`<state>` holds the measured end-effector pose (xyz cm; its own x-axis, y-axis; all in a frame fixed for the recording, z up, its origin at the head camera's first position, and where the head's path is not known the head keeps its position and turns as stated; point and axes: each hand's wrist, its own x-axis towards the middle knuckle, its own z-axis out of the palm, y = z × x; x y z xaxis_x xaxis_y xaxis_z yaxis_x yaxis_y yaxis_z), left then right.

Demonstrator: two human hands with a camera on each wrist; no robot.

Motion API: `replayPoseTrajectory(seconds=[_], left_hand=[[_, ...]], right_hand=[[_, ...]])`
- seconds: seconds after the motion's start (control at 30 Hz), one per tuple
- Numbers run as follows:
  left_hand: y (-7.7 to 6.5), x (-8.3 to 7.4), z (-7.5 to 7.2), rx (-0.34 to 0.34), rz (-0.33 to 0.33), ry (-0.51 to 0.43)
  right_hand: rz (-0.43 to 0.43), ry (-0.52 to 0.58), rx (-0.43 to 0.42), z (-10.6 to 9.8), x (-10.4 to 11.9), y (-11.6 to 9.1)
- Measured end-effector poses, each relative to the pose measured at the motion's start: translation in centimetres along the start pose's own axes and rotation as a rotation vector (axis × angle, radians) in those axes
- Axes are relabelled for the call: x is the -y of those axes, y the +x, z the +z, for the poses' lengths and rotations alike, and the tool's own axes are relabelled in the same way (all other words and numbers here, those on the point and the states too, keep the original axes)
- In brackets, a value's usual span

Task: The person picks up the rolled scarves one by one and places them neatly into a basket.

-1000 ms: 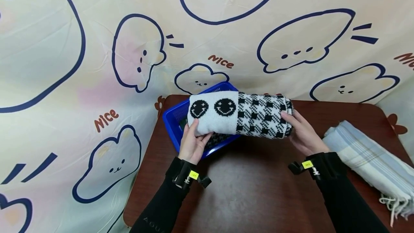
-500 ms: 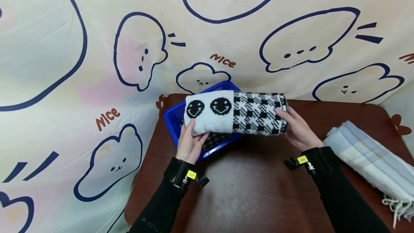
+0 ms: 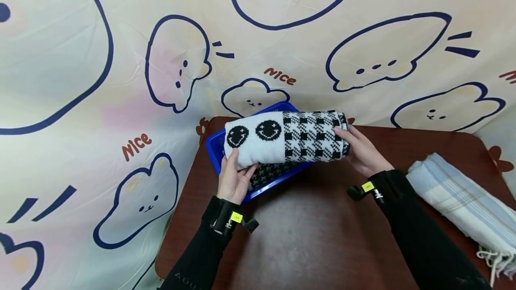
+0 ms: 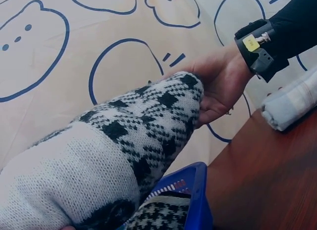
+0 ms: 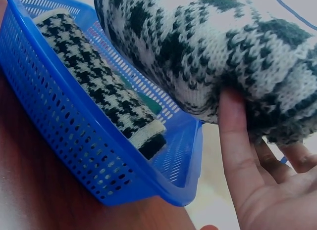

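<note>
A rolled knit scarf (image 3: pixel 308 137), white with black smiley faces at one end and black-and-white checks at the other, is held level above a blue plastic basket (image 3: pixel 278 182). At its white end, my left hand (image 3: pixel 234 180) grips it with the thumb on the near side. My right hand (image 3: pixel 364 153) holds the checked end, thumb in front and fingers behind, as the right wrist view shows. Inside the basket lies another rolled houndstooth knit (image 5: pixel 99 79), with something green (image 5: pixel 148 102) beside it, mostly hidden.
A folded pale blue and white fringed scarf (image 3: pixel 463 200) lies at the right of the brown table (image 3: pixel 306 236). Behind the table hangs a cloth backdrop (image 3: pixel 306 57) with cartoon drawings. The basket stands at the table's back left, close to the backdrop.
Both hands have carried the rolled scarf a little to the left, further over the basket. More of the knit inside the basket shows below it. Both hands keep their hold.
</note>
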<state>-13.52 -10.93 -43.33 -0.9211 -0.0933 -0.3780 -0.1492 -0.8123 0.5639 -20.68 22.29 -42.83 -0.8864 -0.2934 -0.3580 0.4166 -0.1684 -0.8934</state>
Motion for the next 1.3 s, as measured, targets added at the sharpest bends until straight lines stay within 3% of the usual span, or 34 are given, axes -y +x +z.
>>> replayPoseTrajectory(seconds=[0.47,0.7,1.3], left_hand=[[0.4,-0.7,-0.9,-0.052,0.034,0.002],[0.6,-1.0,-1.3,-0.085,0.049,-0.007],[1.9,-1.2,-2.1,-0.129,0.074,0.001]], right_hand=[[0.082,-0.091,0.032,1.0,0.9,2.9],[0.120,-0.121,0.009,1.6,0.6,4.1],[0.038,-0.111,0.077,3.2,0.6,7.6]])
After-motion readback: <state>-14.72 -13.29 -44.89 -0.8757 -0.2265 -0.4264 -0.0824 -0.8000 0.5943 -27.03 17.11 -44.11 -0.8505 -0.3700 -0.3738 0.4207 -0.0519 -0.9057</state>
